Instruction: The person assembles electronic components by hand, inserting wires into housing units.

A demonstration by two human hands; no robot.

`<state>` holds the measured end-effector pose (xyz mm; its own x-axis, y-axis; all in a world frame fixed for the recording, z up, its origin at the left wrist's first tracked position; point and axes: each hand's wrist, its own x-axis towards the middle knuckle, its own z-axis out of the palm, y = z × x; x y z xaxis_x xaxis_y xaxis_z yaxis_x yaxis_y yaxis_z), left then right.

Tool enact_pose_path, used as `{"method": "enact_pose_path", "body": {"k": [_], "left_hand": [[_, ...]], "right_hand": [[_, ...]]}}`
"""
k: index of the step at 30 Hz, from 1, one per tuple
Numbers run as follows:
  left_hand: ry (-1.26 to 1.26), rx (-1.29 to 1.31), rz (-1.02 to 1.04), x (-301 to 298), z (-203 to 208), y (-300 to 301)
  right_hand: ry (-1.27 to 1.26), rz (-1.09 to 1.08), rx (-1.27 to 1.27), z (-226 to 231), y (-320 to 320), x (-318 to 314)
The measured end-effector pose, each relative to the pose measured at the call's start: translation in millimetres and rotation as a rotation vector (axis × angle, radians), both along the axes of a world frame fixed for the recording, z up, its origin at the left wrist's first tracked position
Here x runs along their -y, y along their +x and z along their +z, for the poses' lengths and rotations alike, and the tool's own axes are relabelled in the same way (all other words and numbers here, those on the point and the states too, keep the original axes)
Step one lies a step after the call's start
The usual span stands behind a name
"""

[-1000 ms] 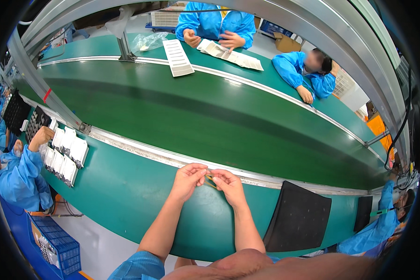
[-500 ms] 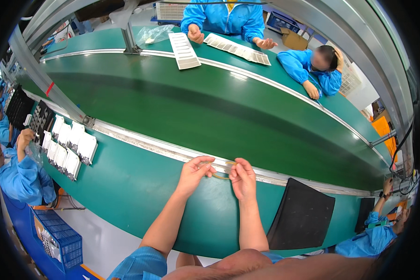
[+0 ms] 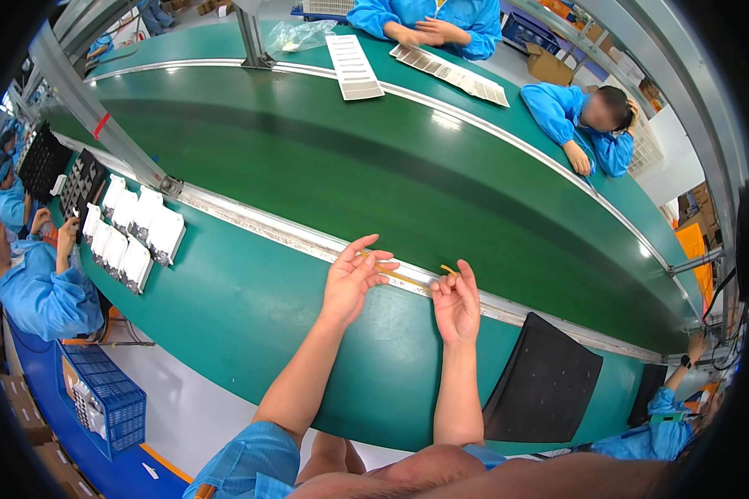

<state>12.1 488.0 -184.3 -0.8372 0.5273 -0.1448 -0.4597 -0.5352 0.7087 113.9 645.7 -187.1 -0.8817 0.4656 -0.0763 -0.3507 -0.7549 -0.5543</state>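
Thin yellow flexible strip (image 3: pixel 411 280): spans the gap between the hands. Left hand (image 3: pixel 349 284): half open, fingers loosely curled on the strip. Right hand (image 3: pixel 457 310): fingers curled, pinching it, short tip protruding. Silver metal rail (image 3: pixel 262 226): edge passing behind both hands. Smooth green belt (image 3: pixel 308 158): open room beyond them. Black flat sheet (image 3: pixel 549 387): right of right hand, apart. Against earlier: hands wider apart, strip straighter.

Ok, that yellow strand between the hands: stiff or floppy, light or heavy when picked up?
The yellow strand is likely light: it looks thin and spans the gap between the left hand and right hand. Pushed, it would probably bow, being so slender. It may have some spring, as a short bit sticks up by the right hand.
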Motion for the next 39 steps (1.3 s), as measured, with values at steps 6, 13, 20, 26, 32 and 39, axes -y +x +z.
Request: {"method": "enact_pose_path", "body": {"k": [6,13,20,26,32,39], "left_hand": [[0.126,0.043,-0.011,3,1,-2],[-0.047,-0.07,-0.044,-5,-5,3],[-0.278,-0.359,-0.165,-15,-13,17],[-0.396,-0.435,-0.164,-16,-8,24],[-0.458,-0.68,-0.033,-12,-5,18],[-0.357,-0.611,-0.11,-9,2,21]], "right_hand": [[0.018,0.059,-0.053,-2,-1,5],[0.022,0.089,-0.007,-4,0,6],[-0.001,0.231,-0.068,-3,2,8],[0.244,0.274,0.084,-3,1,15],[0.461,0.124,0.202,-13,-1,16],[0.688,0.022,0.309,-11,-3,19]]}}
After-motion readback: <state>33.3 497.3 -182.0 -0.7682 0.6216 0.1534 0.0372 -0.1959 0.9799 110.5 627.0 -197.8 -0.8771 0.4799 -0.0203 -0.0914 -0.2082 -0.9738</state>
